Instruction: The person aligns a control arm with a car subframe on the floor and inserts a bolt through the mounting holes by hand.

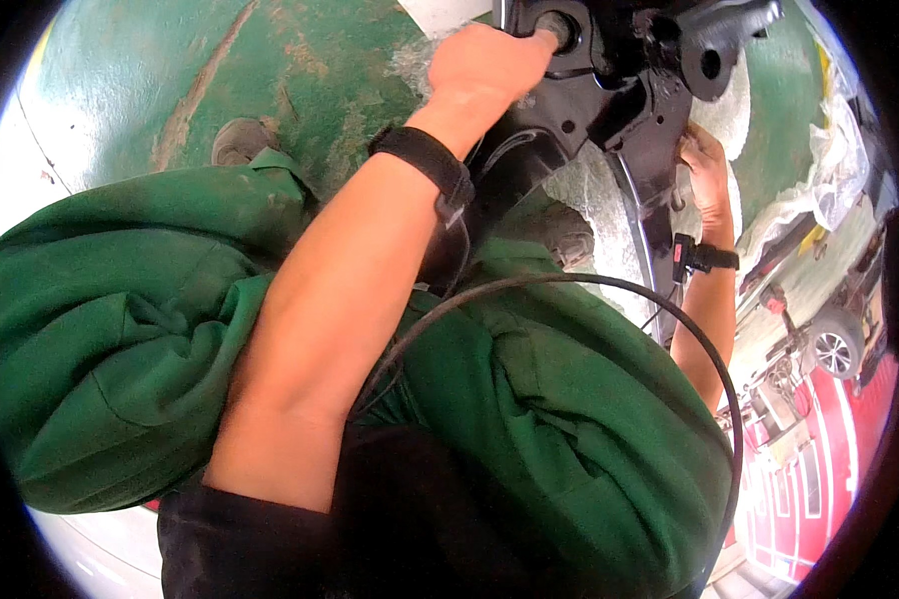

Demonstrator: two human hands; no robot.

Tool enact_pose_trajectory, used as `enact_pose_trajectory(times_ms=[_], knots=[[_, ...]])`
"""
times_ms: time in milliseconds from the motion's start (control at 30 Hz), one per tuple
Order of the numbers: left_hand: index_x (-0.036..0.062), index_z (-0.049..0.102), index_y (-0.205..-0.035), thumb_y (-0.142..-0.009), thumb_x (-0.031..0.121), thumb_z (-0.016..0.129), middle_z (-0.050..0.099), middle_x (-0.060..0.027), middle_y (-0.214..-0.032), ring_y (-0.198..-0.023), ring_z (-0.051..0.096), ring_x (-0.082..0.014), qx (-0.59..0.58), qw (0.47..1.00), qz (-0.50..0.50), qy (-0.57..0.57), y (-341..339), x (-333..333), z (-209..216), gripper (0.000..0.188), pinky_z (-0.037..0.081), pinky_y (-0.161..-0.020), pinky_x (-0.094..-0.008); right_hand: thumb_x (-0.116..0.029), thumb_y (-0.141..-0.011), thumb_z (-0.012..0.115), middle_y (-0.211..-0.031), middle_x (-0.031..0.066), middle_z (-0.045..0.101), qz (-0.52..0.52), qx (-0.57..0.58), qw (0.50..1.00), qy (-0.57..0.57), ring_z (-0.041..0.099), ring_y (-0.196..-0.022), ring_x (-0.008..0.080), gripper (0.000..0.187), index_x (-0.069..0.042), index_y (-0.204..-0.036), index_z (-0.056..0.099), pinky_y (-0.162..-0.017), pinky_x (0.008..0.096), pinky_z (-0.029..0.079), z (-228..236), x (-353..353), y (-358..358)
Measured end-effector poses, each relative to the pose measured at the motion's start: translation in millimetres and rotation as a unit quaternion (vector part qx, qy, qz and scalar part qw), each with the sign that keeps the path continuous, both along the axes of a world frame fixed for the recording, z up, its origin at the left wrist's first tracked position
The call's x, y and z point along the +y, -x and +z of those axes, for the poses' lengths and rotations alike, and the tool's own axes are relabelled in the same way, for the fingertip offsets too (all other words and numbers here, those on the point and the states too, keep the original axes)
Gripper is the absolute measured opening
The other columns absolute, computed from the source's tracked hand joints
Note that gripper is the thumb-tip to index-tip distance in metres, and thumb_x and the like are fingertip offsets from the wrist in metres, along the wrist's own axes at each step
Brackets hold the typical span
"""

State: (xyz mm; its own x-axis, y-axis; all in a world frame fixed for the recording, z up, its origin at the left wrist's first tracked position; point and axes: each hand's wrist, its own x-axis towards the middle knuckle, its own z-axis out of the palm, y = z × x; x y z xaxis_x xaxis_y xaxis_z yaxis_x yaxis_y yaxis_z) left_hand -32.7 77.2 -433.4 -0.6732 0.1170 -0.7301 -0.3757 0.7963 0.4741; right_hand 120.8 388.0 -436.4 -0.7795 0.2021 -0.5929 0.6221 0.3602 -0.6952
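Note:
A large black metal car subframe [629, 115] with round holes and brackets stands in front of me, between and beyond my knees. My left hand [491, 62] is closed at its upper left, with its thumb side at a round opening [561, 30]. A greyish tip shows in that opening; I cannot make out whether it is my thumb or a small part. On the far right side of the subframe, my right hand [706, 168] is closed with its fingertips against the metal edge. Part of those fingers is hidden behind the metal.
A black cable [569, 280] arches over my right thigh. Pale sheeting [609, 215] lies under the subframe on the worn green floor [300, 65]. Clear plastic wrap [834, 165] lies to the right. Farther right are a car wheel [836, 344] and a red wall [829, 449].

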Motion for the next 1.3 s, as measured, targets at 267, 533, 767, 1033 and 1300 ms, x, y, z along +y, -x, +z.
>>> enact_pose_trajectory(times_ms=[267,533,767,1033,1300], knots=[[-0.0009,0.074,-0.096,-0.088,0.058,0.053,0.071,-0.0236,-0.100,-0.100,0.068,-0.0387,0.045,0.994,-0.098,0.025,-0.2,-3.3,10.1,0.063,0.053,-0.088,-0.0422,-0.016,-0.090,0.051,-0.100,0.0034,0.066,-0.072,0.003,0.996,-0.061,0.057,-0.086,0.0109,0.037,0.004,-0.119,0.064,-0.079,0.0242,0.046,8.3,-19.8,-16.9],[0.0063,0.075,-0.077,-0.083,0.025,0.057,0.073,-0.0163,-0.085,-0.085,0.071,-0.0343,0.114,0.950,-0.290,0.012,-10.3,11.4,58.4,0.026,0.057,-0.073,-0.0401,-0.017,-0.090,0.045,-0.086,0.0124,0.065,-0.073,0.000,0.972,-0.224,0.057,-0.082,0.0183,0.036,0.003,-0.108,0.068,-0.077,0.0308,0.045,5.8,-24.8,-63.5],[0.0021,0.056,-0.126,-0.082,0.012,0.057,0.069,-0.0259,-0.092,-0.090,0.068,-0.0421,0.039,0.961,0.018,-0.272,-43.5,43.6,19.5,0.045,0.054,-0.087,-0.0447,-0.020,-0.088,0.046,-0.087,0.0118,0.067,-0.228,-0.005,0.935,-0.271,0.059,-0.081,0.0204,0.038,0.003,-0.110,0.067,-0.080,0.0303,0.047,18.6,-74.3,-58.6],[0.0095,0.033,-0.152,-0.078,0.007,0.062,0.070,-0.0246,-0.085,-0.062,0.071,-0.0273,-0.213,0.900,-0.011,-0.379,-34.1,70.9,-4.7,0.079,0.058,-0.061,-0.0358,-0.021,-0.088,0.047,-0.083,0.0220,0.069,-0.261,0.032,0.894,-0.362,0.065,-0.077,0.0309,0.034,0.001,-0.101,0.070,-0.076,0.0405,0.050,5.3,-91.1,-65.7],[0.0016,0.044,-0.126,-0.085,0.010,0.054,0.060,-0.0115,-0.064,-0.045,0.057,-0.0190,-0.164,0.892,0.040,-0.419,-28.9,82.5,10.7,0.043,0.042,-0.039,-0.0327,-0.028,-0.085,0.048,-0.092,0.0262,0.068,-0.263,-0.062,0.874,-0.403,0.064,-0.090,0.0446,0.035,-0.003,-0.099,0.070,-0.084,0.0484,0.049,20.9,-100.5,-45.4]])
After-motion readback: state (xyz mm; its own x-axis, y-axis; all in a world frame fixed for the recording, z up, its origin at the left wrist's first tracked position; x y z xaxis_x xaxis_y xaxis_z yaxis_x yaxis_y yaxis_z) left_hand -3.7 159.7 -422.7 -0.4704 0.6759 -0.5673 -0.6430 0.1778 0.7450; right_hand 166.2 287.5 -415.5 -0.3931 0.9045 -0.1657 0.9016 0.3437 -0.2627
